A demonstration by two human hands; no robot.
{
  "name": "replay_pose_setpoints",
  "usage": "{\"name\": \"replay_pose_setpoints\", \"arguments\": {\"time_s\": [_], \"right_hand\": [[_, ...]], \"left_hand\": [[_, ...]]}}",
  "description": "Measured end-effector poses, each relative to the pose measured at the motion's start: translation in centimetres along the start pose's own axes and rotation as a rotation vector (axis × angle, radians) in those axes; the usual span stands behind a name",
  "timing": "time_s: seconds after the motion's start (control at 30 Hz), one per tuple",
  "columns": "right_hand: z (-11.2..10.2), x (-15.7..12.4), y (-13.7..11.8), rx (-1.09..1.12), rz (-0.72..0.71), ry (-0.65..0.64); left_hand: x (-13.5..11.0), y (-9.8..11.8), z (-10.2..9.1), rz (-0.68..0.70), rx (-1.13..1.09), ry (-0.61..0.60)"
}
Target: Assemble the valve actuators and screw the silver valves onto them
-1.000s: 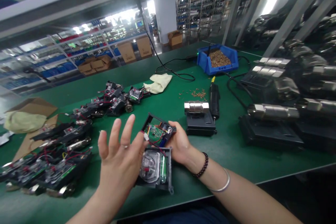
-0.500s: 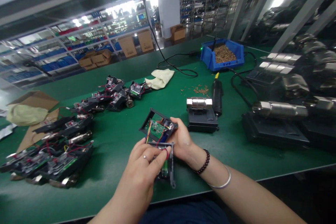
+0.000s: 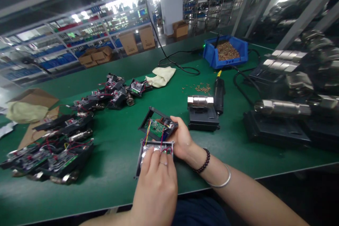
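My right hand [image 3: 182, 139] is closed around the edge of a dark plastic housing cover [image 3: 146, 122], which is tilted and has a green circuit board [image 3: 157, 128] inside. Yellow, red and other thin wires [image 3: 147, 132] run from it to the lower housing half [image 3: 138, 164], an open dark box just below. My left hand [image 3: 158, 180] reaches into that box, palm down, fingers bent and close together over its contents. Clear wrapping and a red wire show around the fingertips. What the fingertips pinch, if anything, is hidden.
On the right stand a closed dark unit with a metal fitting [image 3: 200, 101], a black electric screwdriver [image 3: 218, 95] and several larger units [image 3: 278, 127]. Loose screws [image 3: 202, 88] lie before a blue screw bin [image 3: 225, 64]. Several opened units [image 3: 59, 162] and a cloth [image 3: 162, 76] are left and behind.
My left hand has shifted right and turned, its fingers now over the middle and right of the lower housing half, uncovering that box's left side. My right hand keeps hold of the cover.
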State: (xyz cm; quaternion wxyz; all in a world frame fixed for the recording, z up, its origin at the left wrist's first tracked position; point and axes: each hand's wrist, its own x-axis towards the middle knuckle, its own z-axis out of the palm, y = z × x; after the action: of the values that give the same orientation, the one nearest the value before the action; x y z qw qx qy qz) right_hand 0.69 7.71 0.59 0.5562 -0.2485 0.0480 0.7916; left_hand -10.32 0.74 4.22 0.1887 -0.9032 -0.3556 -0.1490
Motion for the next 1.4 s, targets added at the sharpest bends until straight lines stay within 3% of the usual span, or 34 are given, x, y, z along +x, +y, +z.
{"name": "replay_pose_setpoints", "arguments": {"time_s": [0.17, 0.3, 0.37, 0.5, 0.73, 0.97, 1.07, 1.17, 1.4], "right_hand": [[0.2, -0.2, 0.1, 0.0, -0.006, -0.001], [0.0, -0.4, 0.3, -0.01, -0.015, -0.016], [-0.1, -0.6, 0.4, -0.015, -0.016, -0.02], [0.0, -0.9, 0.5, -0.024, -0.029, -0.009], [0.6, -1.0, 0.5, -0.024, -0.057, 0.011], [0.2, -0.8, 0.5, -0.012, -0.039, 0.003], [0.3, -0.9, 0.5, -0.009, -0.027, 0.004], [0.4, -1.0, 0.4, -0.005, -0.02, -0.001], [0.4, -1.0, 0.4, -0.019, 0.008, 0.029]], "left_hand": [[-0.3, -0.7, 0.5, -0.139, -0.098, 0.061], [-1.3, -0.9, 1.4, -0.348, 0.06, 0.171], [-1.9, -0.8, 1.9, -0.374, 0.124, 0.161], [-2.3, -0.2, 2.3, -0.343, 0.078, 0.095], [-2.6, 0.6, 1.8, -0.358, -0.162, 0.194], [-3.1, -0.4, 0.7, -0.23, -0.142, 0.057], [-2.2, 0.0, 0.0, -0.217, -0.153, 0.09], [-1.6, 0.5, -0.4, -0.119, -0.136, 0.105], [-2.6, 0.1, -0.2, -0.051, -0.19, 0.117]]}}
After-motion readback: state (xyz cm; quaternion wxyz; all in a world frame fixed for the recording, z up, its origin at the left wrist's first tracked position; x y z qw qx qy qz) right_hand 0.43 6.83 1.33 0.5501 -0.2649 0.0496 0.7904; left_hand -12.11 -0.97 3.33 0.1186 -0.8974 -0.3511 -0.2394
